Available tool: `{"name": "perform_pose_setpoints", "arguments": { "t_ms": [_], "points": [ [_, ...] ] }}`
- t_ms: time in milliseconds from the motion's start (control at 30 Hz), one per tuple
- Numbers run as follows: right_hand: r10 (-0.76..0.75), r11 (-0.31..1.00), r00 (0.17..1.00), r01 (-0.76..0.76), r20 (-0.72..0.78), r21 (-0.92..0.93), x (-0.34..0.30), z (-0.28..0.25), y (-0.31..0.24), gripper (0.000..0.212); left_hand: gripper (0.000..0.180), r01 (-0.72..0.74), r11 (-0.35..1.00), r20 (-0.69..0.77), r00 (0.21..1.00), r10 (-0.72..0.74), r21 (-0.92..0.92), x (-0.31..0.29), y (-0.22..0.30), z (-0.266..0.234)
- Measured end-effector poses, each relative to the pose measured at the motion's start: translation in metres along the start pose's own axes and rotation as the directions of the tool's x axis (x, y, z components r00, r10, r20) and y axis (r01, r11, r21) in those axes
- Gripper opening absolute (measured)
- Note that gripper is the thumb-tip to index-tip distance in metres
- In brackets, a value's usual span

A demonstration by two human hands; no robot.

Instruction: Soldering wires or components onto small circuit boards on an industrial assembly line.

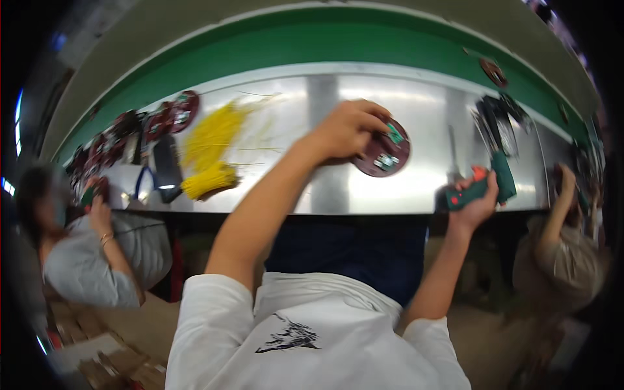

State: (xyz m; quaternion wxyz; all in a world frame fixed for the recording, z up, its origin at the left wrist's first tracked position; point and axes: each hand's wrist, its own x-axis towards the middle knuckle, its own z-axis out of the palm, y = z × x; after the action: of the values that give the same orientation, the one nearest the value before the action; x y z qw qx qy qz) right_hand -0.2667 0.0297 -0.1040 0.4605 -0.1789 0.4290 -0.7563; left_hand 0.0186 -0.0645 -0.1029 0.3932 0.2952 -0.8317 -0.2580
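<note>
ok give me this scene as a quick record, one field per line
left hand: fingers at the round dark-red disc, grip unclear
right hand: holding a green-and-red handheld tool
disc: on the metal worktop, a green piece on its upper part
left side: yellow strands, some bundled
right side: black strands
neighbours: a person on the left, another on the right

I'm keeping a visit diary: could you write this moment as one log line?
left hand: at dark red disc, grip unclear; right hand: gripping green handheld tool; left of disc: yellow strands; surface: metal table
</note>
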Motion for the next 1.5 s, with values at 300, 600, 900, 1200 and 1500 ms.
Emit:
{"name": "perform_pose_setpoints", "arguments": {
  "t_ms": [300,600,900,1200,1500],
  "points": [
    [-0.127,0.981,0.987,0.14,0.102,-0.132,-0.006,0.003,-0.005,0.041,0.035,-0.136,0.983,-0.057,0.988,0.144,0.123,0.007,0.006,0.011],
    [-0.106,0.985,0.981,0.126,0.159,-0.116,-0.007,0.0,-0.008,0.04,0.024,-0.154,0.953,-0.032,0.985,0.168,0.261,0.009,0.007,0.011],
    [-0.093,0.989,0.982,0.111,0.164,-0.102,-0.002,-0.004,-0.003,0.042,0.017,-0.496,0.75,-0.302,0.704,0.643,0.438,0.021,0.022,-0.011],
    [-0.078,0.987,0.984,0.099,0.163,-0.124,0.002,-0.017,-0.004,0.043,0.011,-0.214,0.815,-0.109,0.941,0.319,0.539,-0.007,0.067,0.006],
    [-0.125,0.965,0.985,0.149,0.12,-0.215,-0.004,-0.006,-0.006,0.042,0.014,0.536,0.654,-0.605,0.782,-0.148,0.533,-0.072,0.066,-0.094]
  ]
}}
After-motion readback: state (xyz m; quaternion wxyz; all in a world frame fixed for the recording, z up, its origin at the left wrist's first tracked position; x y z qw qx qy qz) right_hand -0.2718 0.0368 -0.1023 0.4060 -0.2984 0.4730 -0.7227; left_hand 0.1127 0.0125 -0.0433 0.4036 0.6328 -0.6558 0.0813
